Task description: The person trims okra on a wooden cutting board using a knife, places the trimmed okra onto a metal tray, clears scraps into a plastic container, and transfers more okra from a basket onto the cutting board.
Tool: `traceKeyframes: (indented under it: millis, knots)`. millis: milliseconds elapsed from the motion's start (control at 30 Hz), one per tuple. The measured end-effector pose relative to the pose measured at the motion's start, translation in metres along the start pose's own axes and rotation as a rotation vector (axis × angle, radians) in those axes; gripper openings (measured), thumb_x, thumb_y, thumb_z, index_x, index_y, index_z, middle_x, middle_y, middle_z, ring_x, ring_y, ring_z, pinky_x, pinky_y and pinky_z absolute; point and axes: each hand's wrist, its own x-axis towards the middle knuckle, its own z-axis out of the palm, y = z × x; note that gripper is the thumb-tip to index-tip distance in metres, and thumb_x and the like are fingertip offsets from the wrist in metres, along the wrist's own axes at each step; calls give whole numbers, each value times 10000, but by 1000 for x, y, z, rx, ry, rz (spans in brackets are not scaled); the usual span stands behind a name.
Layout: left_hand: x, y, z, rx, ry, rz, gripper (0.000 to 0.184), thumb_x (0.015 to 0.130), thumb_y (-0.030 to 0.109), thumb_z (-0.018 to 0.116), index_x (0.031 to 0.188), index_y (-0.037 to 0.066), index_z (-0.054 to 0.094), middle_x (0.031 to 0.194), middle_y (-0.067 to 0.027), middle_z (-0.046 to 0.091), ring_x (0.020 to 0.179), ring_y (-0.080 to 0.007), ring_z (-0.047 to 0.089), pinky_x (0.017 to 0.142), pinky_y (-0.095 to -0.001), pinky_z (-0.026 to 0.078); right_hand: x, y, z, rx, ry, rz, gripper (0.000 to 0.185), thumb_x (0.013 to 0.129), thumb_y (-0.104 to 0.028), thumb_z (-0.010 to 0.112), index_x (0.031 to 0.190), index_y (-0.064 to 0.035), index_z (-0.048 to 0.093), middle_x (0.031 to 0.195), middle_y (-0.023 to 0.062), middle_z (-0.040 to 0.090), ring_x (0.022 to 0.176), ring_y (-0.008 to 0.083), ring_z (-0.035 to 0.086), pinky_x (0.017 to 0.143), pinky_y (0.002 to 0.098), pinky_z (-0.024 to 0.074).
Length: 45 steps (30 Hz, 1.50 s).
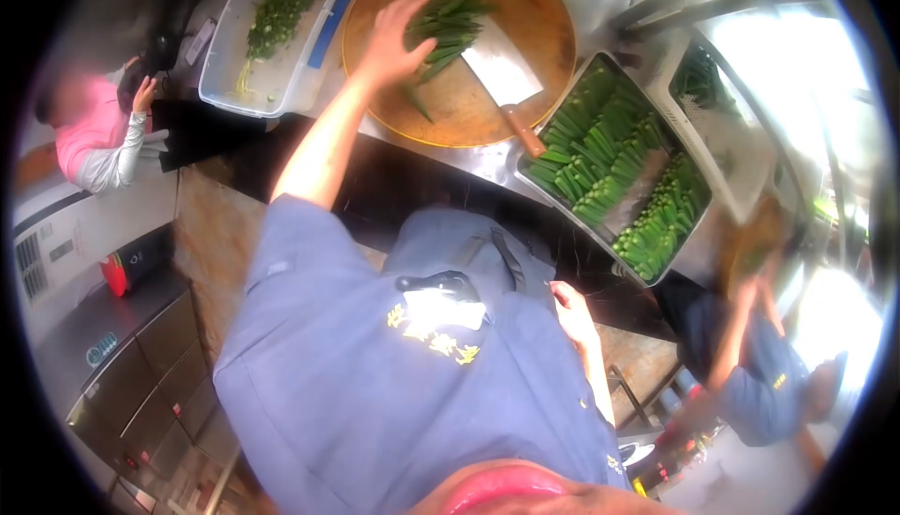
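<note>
My left hand (392,44) reaches over a round wooden chopping board (389,98), its fingers and thumb spread at the left edge of a pile of okra (450,28). Whether the fingertips touch the pods, I cannot tell. Just right of the pile, a cleaver (504,60) lies flat, its wooden handle pointing toward me over the board's edge. One loose pod (415,103) lies nearer to me on the wood. Down by my waist, my right hand (572,309) hangs with loosely bent fingers and nothing visible in it.
Right of the board stands a metal tray (630,198) with rows of okra. Beyond it is a white basket (689,112) holding more green pods. A clear plastic bin (220,70) with chopped greens stands left. One person (94,131) is at far left, another (750,365) at right.
</note>
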Motion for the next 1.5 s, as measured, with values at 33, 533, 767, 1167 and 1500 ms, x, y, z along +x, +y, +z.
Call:
traceKeyframes:
  millis: [33, 533, 767, 1167, 1500]
  knots:
    - [-19, -6, -18, -4, 3, -1, 763, 847, 290, 862, 1546, 165, 580, 1553, -158, 559, 1457, -393, 476, 1224, -532, 398, 3, -12, -1, -103, 20, -17, 210, 1008, -138, 702, 1132, 24, 752, 1216, 170, 755, 1125, 316, 732, 951, 407, 581]
    - [-112, -3, 15, 91, -68, 46, 238, 908, 171, 835, 1142, 135, 810, 1174, -94, 724, 1167, -357, 598, 1033, -463, 502, 74, -321, 84, 350, -1218, -753, 740, 1043, -355, 746, 1634, -6, 472, 1647, 165, 520, 1533, 279, 468, 1289, 419, 338]
    - [-120, -25, 33, 179, -29, 92, 242, 919, 282, 814, 1132, 167, 812, 1191, -106, 729, 1192, -383, 592, 1074, -483, 474, 63, -283, 68, 409, -925, -904, 746, 900, -255, 911, 1544, -34, 605, 1499, 132, 666, 1403, 246, 605, 1205, 384, 468]
    - [-120, -9, 32, 185, 14, -12, 272, 875, 236, 857, 1142, 195, 829, 1163, -65, 725, 1197, -352, 571, 1054, -461, 497, 40, -272, 52, 569, -753, -1190, 831, 821, -343, 970, 1478, 38, 631, 1349, 212, 726, 1255, 353, 712, 1065, 418, 548]
    - [-119, -5, 34, 177, 15, -28, 269, 874, 229, 856, 1138, 187, 828, 1141, -63, 719, 1177, -347, 571, 1048, -445, 490, 36, -266, 48, 582, -729, -1244, 941, 765, -445, 980, 1438, 115, 634, 1376, 264, 714, 1240, 408, 719, 1046, 475, 566]
